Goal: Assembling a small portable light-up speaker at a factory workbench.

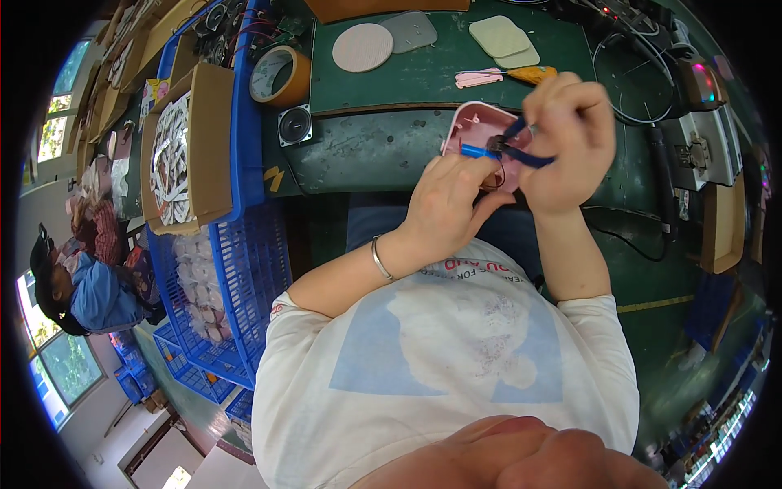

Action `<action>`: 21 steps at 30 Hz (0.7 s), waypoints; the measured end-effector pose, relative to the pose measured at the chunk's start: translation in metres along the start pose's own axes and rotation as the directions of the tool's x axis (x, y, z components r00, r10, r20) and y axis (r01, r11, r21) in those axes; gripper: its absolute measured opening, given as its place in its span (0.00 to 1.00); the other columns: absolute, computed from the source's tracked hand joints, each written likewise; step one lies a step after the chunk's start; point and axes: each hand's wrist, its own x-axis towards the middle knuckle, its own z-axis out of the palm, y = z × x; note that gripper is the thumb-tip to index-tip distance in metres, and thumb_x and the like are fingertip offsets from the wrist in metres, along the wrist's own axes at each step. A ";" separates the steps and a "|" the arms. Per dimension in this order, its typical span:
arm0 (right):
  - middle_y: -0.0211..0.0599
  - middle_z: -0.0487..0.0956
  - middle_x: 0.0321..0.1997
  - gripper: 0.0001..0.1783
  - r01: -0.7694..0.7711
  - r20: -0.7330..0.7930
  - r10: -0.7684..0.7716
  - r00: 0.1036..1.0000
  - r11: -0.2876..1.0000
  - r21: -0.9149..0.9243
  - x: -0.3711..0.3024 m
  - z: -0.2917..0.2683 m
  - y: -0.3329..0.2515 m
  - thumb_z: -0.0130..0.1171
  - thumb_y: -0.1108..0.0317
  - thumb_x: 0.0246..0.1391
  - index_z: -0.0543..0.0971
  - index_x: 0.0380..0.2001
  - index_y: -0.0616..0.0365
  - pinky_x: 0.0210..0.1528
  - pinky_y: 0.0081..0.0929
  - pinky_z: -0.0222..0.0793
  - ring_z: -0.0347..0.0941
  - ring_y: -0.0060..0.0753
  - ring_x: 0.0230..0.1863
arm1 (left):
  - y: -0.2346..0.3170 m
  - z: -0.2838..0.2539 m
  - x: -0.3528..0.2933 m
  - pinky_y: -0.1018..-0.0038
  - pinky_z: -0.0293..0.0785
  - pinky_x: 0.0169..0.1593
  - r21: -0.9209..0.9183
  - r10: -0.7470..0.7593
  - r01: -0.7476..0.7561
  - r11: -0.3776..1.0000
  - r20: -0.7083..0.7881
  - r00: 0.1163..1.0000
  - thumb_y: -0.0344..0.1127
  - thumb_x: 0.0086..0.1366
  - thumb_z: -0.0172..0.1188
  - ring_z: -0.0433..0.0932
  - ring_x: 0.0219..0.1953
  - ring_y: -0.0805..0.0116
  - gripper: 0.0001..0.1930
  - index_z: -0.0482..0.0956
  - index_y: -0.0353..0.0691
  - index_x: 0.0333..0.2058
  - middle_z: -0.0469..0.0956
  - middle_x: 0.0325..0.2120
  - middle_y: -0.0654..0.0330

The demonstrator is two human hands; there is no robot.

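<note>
My right hand (pixel 570 143) is closed on a pair of dark blue-handled pliers or cutters (pixel 533 157), slightly smeared by motion. The tool's jaws meet the end of a small blue cylinder (pixel 477 151), which looks like a battery. My left hand (pixel 450 194) is closed around that cylinder, and a thin dark wire loops by its fingertips. Beneath both hands lies an open pink plastic housing (pixel 461 122) at the bench's front edge. The hands hide much of its inside.
On the green bench (pixel 366 151) are a small speaker (pixel 295 126), a tape roll (pixel 277 77), a round pink disc (pixel 362 47), cream pads (pixel 498 37) and an orange-handled tool (pixel 533 75). Left stand a carton of white parts (pixel 195 90) and blue crates (pixel 244 285). A person (pixel 102 285) sits beyond.
</note>
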 end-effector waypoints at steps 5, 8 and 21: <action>0.34 0.66 0.25 0.02 0.271 0.434 -0.213 0.875 0.960 -0.076 -0.006 0.013 -0.006 0.53 0.78 0.49 0.70 0.27 0.63 0.29 0.26 0.54 0.58 0.27 0.26 | -0.010 0.000 -0.003 0.63 0.70 0.38 -0.043 -0.100 0.104 0.994 0.079 0.992 0.31 0.52 0.74 0.77 0.33 0.59 0.26 0.73 0.39 0.48 0.81 0.30 0.61; 0.35 0.64 0.24 0.06 -0.054 -0.228 0.075 0.971 0.994 0.094 0.005 0.005 0.000 0.48 0.79 0.57 0.65 0.26 0.61 0.32 0.25 0.55 0.57 0.26 0.26 | -0.006 0.003 0.003 0.63 0.71 0.39 0.065 0.016 -0.013 0.998 -0.045 0.999 0.30 0.52 0.74 0.77 0.33 0.59 0.26 0.73 0.39 0.49 0.82 0.27 0.62; 0.38 0.70 0.25 0.06 -0.021 -0.189 0.032 0.981 0.998 0.056 -0.005 -0.001 -0.006 0.55 0.72 0.50 0.73 0.23 0.64 0.28 0.29 0.57 0.61 0.30 0.26 | 0.000 0.010 0.004 0.60 0.72 0.41 0.069 -0.008 0.012 0.998 -0.063 0.998 0.26 0.52 0.72 0.79 0.35 0.54 0.28 0.68 0.34 0.50 0.82 0.28 0.57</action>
